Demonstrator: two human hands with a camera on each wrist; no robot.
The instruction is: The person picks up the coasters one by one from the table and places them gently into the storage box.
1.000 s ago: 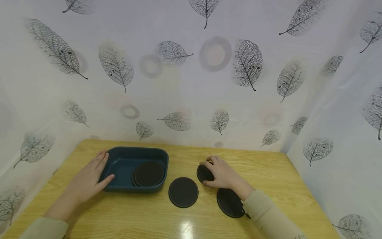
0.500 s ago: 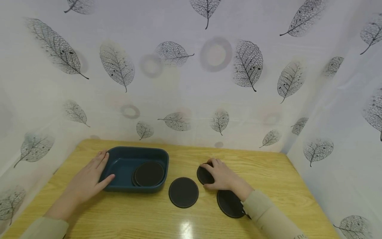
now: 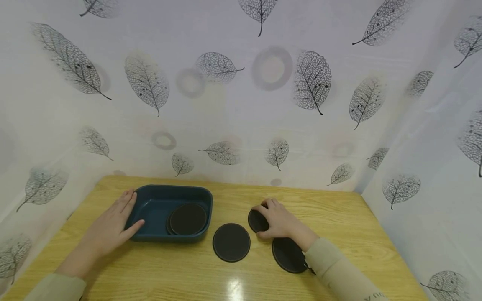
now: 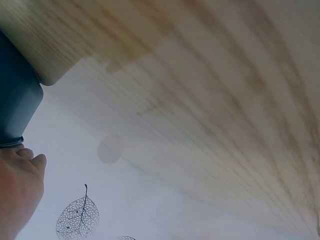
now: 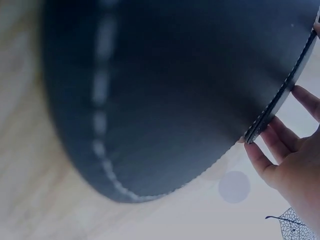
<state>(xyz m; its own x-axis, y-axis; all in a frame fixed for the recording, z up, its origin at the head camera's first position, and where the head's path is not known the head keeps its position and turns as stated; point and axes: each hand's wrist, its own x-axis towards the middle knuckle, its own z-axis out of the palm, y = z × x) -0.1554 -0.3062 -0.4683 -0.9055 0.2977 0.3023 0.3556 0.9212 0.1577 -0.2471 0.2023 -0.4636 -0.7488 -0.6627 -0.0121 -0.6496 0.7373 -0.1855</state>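
In the head view my left hand (image 3: 113,225) rests at the left end of a dark blue rectangular tray (image 3: 148,215). Its fingers lie straight along the rim and the thumb reaches over the near edge. Inside the tray, a black round coaster (image 3: 188,219) overlaps another. My right hand (image 3: 280,219) pinches the edges of a black coaster (image 3: 257,221) right of the tray, covering part of it. Below that wrist lies another coaster (image 3: 288,255), partly hidden by the sleeve; its white-stitched face fills much of the right wrist view, with fingertips (image 5: 295,92) at a coaster's rim beyond.
One more black coaster (image 3: 231,242) lies flat between the tray and my right hand. The wooden table (image 3: 169,271) meets a leaf-printed white backdrop (image 3: 241,113) at the back, and similar cloth hangs at both sides.
My right hand's fingers have shifted slightly on the coaster, and the coaster below the wrist has slid a little left. My left hand and the tray have stayed put.
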